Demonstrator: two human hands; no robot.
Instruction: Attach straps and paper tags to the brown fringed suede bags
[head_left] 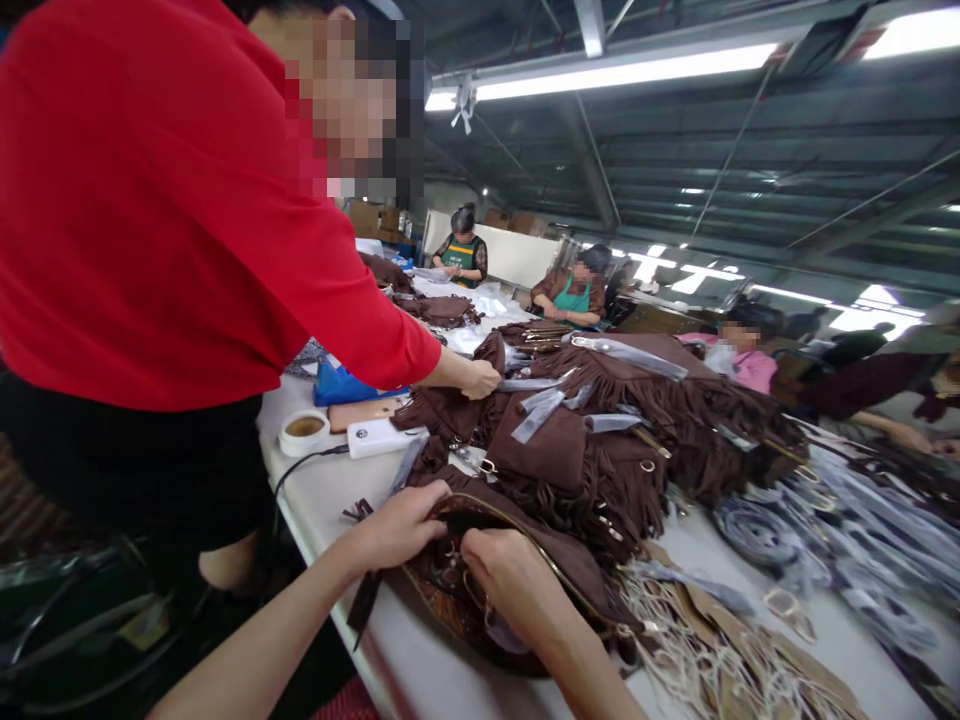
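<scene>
An unzipped dark brown bag (581, 570) lies on the near edge of the white table, its mouth turned toward me and a patterned lining showing inside. My left hand (401, 525) is closed on the left end of the bag's opening, thumb over the rim. Curled into the mouth is my right hand (506, 575), fingers bent down against the lining; what they pinch, if anything, is hidden. Just beyond the bag is a pile of brown fringed bags (540, 445) with plastic-wrapped metal fittings.
A person in a red top (187, 220) leans in from the left, one hand (480, 380) on the pile. A tape roll (304, 432) and a white corded device (382, 438) sit at the left edge. Tan pieces with pale strings (720, 640) and wrapped straps (847, 540) lie right.
</scene>
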